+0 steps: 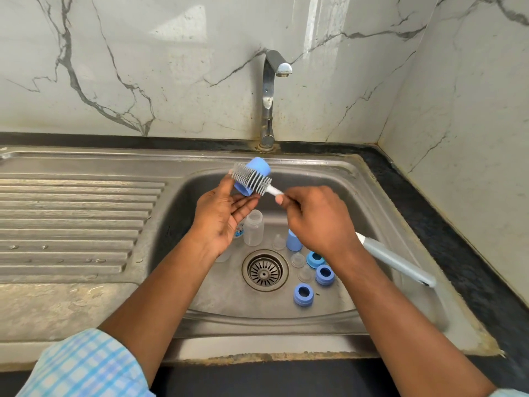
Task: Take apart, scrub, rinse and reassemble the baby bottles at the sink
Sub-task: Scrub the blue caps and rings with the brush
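Observation:
My left hand (221,217) holds a blue bottle cap (255,173) at its fingertips above the sink basin (369,207). My right hand (317,219) grips the long grey bottle brush (395,260), and its bristle head (250,179) lies across the cap. Down in the basin stand a clear bottle (254,228), a second bottle partly hidden behind my left hand, another blue cap (293,241), three blue collar rings (303,295) and several clear teats (297,259).
A steel tap (270,90) rises behind the basin, with no water running. The ribbed drainboard (74,222) lies to the left. A drain strainer (264,271) sits in the basin floor. Dark counter (446,224) and marble walls close the right side.

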`<state>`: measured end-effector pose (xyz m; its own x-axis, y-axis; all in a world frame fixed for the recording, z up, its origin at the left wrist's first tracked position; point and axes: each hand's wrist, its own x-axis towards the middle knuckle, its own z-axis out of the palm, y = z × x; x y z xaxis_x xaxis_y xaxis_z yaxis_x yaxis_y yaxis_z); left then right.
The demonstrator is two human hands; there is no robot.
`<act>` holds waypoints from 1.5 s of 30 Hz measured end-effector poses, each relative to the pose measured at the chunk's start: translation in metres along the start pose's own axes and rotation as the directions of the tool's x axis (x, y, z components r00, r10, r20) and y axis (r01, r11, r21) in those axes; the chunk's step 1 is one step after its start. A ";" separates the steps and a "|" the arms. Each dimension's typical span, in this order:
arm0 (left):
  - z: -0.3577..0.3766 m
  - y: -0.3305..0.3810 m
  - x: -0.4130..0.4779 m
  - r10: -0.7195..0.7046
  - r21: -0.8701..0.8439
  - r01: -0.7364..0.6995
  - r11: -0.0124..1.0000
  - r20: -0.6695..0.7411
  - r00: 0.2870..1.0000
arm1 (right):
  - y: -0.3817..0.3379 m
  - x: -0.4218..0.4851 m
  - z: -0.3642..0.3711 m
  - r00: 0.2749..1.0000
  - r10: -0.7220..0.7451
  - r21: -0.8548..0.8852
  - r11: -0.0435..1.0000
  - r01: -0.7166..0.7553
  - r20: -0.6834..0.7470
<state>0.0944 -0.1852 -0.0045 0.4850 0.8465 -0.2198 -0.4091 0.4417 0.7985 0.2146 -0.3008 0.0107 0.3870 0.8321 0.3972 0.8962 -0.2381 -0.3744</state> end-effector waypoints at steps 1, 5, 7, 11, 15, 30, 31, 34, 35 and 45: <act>0.001 -0.001 -0.001 -0.014 0.008 0.013 1.000 0.011 1.000 | 0.001 0.002 0.001 0.998 0.039 -0.016 0.999 -0.040 -0.050; 0.006 -0.005 -0.003 -0.048 0.007 0.047 0.999 0.032 0.998 | 0.008 0.009 0.002 0.968 0.165 -0.039 0.984 -0.175 -0.186; 0.005 -0.004 -0.002 -0.048 -0.017 0.048 0.999 0.022 0.999 | 0.009 0.006 0.001 0.982 0.106 -0.006 0.994 -0.109 -0.156; -0.001 0.000 0.000 -0.042 -0.079 0.042 0.996 0.001 0.999 | 0.004 0.000 0.002 0.999 -0.050 0.016 0.999 0.050 -0.006; 0.002 0.000 0.000 -0.073 -0.102 0.075 0.992 0.028 0.997 | 0.024 0.013 0.001 0.981 0.125 0.007 0.992 -0.126 -0.150; -0.002 -0.001 0.002 -0.040 -0.014 0.041 0.999 0.071 0.997 | 0.031 0.008 -0.002 0.980 0.169 0.045 0.985 -0.166 -0.103; -0.002 0.000 0.003 -0.023 -0.010 0.024 1.000 0.101 0.995 | 0.031 0.009 -0.001 0.978 0.179 0.054 0.983 -0.174 -0.104; -0.002 -0.001 0.002 0.013 0.045 -0.021 0.999 0.175 0.985 | 0.032 0.009 -0.002 0.973 0.202 0.066 0.979 -0.195 -0.113; -0.002 -0.002 0.002 0.022 0.087 -0.038 0.995 0.178 0.984 | 0.032 0.009 -0.002 0.971 0.207 0.066 0.977 -0.201 -0.117; 0.000 -0.007 0.001 -0.034 0.169 0.015 0.985 0.106 0.994 | 0.023 0.007 -0.002 0.978 0.153 0.047 0.988 -0.147 -0.144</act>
<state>0.0977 -0.1870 -0.0100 0.5779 0.7947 -0.1857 -0.2649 0.3979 0.8783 0.2387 -0.3014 0.0065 0.5466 0.7052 0.4515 0.8180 -0.3343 -0.4680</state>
